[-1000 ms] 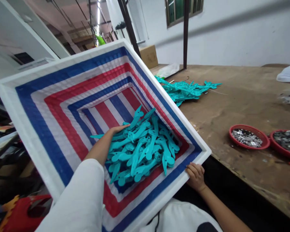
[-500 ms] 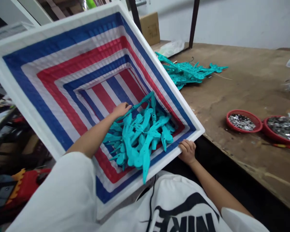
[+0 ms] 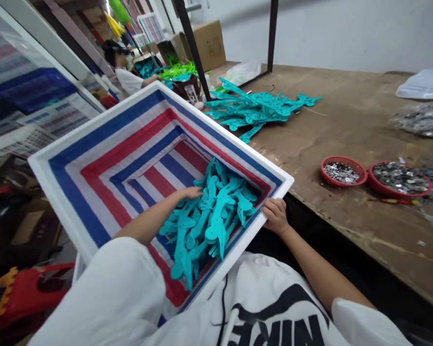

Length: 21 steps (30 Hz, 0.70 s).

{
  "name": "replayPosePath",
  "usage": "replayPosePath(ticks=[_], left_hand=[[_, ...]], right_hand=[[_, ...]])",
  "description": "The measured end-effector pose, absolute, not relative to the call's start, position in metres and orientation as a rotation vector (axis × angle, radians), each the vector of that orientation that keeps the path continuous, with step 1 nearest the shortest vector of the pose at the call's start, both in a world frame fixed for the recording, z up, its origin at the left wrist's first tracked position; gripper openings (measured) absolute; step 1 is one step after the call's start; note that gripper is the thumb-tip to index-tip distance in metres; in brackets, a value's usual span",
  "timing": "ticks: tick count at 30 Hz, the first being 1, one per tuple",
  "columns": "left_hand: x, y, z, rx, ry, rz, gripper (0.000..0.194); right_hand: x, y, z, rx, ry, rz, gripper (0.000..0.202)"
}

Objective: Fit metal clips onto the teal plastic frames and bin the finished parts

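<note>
A large white plastic basket (image 3: 72, 138) with a red, white and blue striped lining tilts against my body. A heap of turquoise plastic parts (image 3: 216, 211), long and jointed-looking, lies in its lower corner. My left hand (image 3: 192, 192) reaches inside and curls against the upper left side of the heap, its fingertips partly hidden among the parts. With fingers wrapped over the near right rim, my right hand (image 3: 275, 215) grips the basket close to the workbench edge.
More turquoise parts (image 3: 260, 108) lie on the wooden workbench (image 3: 346, 125). Two red baskets, one smaller (image 3: 342, 184) and one larger (image 3: 427, 191), hold small metal pieces. Clear plastic bags (image 3: 424, 117) sit at the right. A co-worker (image 3: 130, 80) is beyond the basket; a red plastic item (image 3: 29, 293) stands low left.
The basket's far side has dropped lower, and the parts inside have shifted. My left hand has moved down and slightly right with the heap. My right hand keeps its grip on the rim.
</note>
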<state>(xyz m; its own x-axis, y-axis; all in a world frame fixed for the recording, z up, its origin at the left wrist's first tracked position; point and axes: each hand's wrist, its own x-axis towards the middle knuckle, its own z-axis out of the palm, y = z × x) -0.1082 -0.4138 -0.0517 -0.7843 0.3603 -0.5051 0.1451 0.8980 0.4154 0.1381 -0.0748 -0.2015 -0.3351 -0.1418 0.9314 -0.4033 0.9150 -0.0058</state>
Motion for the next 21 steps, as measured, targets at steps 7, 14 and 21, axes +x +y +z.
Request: replayPosePath(ticks=[7,14,21], left_hand=[[-0.023,-0.494,0.023,0.512,2.446,0.346,0.037],[0.232,-0.612,0.005,0.431,2.723,0.038,0.087],[0.257,-0.613,-0.013,0.111,2.922,-0.423,0.051]], right_hand=[[0.062,-0.100,-0.122,0.465,-2.242,0.339,0.033],[0.049,-0.121,-0.099,0.370,-2.366,0.495,0.033],[0.090,-0.123,-0.109,0.327,-2.297,0.479,0.034]])
